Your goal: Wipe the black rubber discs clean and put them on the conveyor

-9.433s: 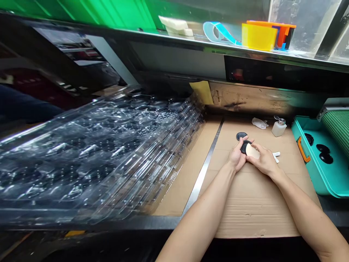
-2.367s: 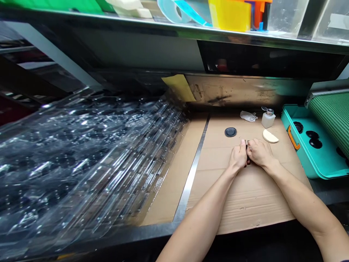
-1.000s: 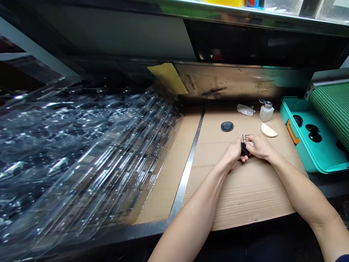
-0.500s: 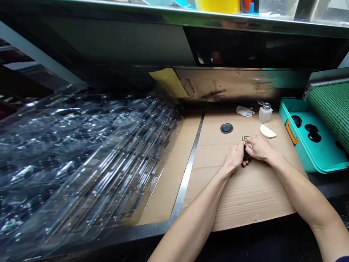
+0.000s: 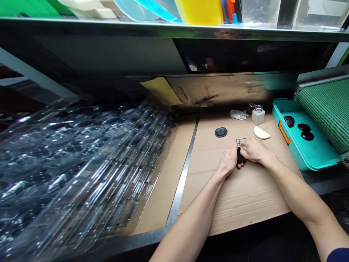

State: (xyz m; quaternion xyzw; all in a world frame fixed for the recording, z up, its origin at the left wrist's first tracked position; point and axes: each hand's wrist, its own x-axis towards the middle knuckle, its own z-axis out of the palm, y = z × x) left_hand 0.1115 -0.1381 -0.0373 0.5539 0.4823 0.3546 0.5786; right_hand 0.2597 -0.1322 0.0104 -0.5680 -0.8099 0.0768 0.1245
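Note:
A small black round part [image 5: 240, 155] stands on edge between my hands, above the cardboard sheet [image 5: 245, 196]. My left hand [image 5: 228, 160] grips it from the left, with fingertips showing beneath it. From the right, my right hand [image 5: 253, 149] pinches it near its upper edge, fingers curled in. Much of the part is hidden by the fingers. A flat black oval disc [image 5: 220, 132] lies on the cardboard beyond my left hand. Just behind my right hand is a cream half-round pad [image 5: 261, 133].
Clear plastic blister trays [image 5: 81, 171] are stacked at left. Toward the back sit a white pump bottle [image 5: 258, 115], its cap raised, and a crumpled tissue [image 5: 239, 114]. At right, a teal bin [image 5: 319, 156] holds several black parts beneath a green conveyor belt [image 5: 327, 109].
The view has shifted, so the scene sits slightly further left and more of the upper shelf shows. Both hands keep hold of the black part, and slightly more of it is visible.

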